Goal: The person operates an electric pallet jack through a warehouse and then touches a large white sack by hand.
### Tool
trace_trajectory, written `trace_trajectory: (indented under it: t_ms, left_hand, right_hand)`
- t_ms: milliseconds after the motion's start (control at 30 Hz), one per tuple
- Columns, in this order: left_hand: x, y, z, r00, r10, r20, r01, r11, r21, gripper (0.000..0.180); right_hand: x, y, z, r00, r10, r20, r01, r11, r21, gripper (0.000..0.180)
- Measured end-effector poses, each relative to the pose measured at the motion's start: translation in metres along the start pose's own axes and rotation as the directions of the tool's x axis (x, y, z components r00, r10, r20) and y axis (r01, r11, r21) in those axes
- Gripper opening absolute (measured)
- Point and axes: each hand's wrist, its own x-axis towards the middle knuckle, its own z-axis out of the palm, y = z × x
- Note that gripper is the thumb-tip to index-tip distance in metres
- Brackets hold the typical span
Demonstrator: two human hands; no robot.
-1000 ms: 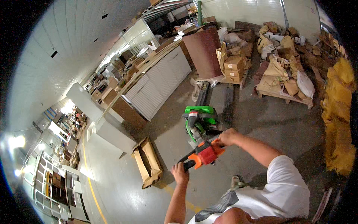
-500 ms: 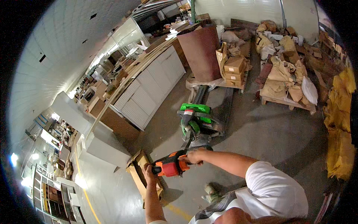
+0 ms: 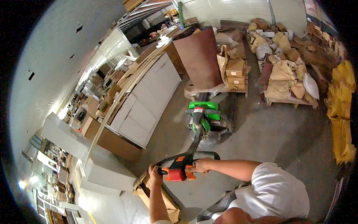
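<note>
Both of my hands are on the control handle (image 3: 175,174) of a green and black electric pallet truck (image 3: 209,112). The handle head is red, orange and black. My left hand (image 3: 155,175) is wrapped round its left grip. My right hand (image 3: 199,165) grips the right side, with my bare forearm reaching across from the right. A black tiller runs from the handle to the truck body. Beyond the body, the forks point at a wooden pallet (image 3: 241,89) loaded with a large dark red-brown panel (image 3: 199,59) and cardboard boxes (image 3: 235,68); their far ends are hidden.
An open cardboard box (image 3: 167,201) lies on the floor beside my left arm. A white ribbed panel wall (image 3: 149,100) lines the left. At right stands another pallet (image 3: 285,101) with sacks (image 3: 279,71), and yellow sheeting (image 3: 341,112) hangs along the edge.
The pallet truck and I have moved forward; its body is closer to the loaded pallet. The open box has slid nearer the lower edge. Both hands stay on the handle.
</note>
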Motion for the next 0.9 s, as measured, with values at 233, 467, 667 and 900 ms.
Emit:
trace_trajectory:
  t_ms: [233,467,667,900]
  left_hand:
    - [0.092,-0.033,0.053,0.99,0.125,0.063,-0.121,0.99,-0.071,0.031]
    - [0.176,-0.07,0.068,0.993,-0.031,0.115,0.026,0.999,0.04,0.044]
    - [0.242,-0.084,0.08,0.987,-0.074,0.144,0.063,0.995,0.078,0.048]
    - [0.31,-0.066,0.101,0.98,0.073,0.185,-0.059,0.995,-0.079,0.048]
  right_hand:
    - [0.054,0.002,-0.059,0.972,-0.02,-0.236,0.014,1.0,-0.027,0.123]
    - [0.098,-0.025,-0.111,0.937,-0.098,-0.334,0.142,0.984,0.11,0.112]
    - [0.142,-0.038,-0.149,0.964,-0.076,-0.255,0.176,0.901,0.396,0.108]
    - [0.174,-0.019,-0.196,0.902,-0.203,-0.38,0.36,0.841,0.404,0.113]
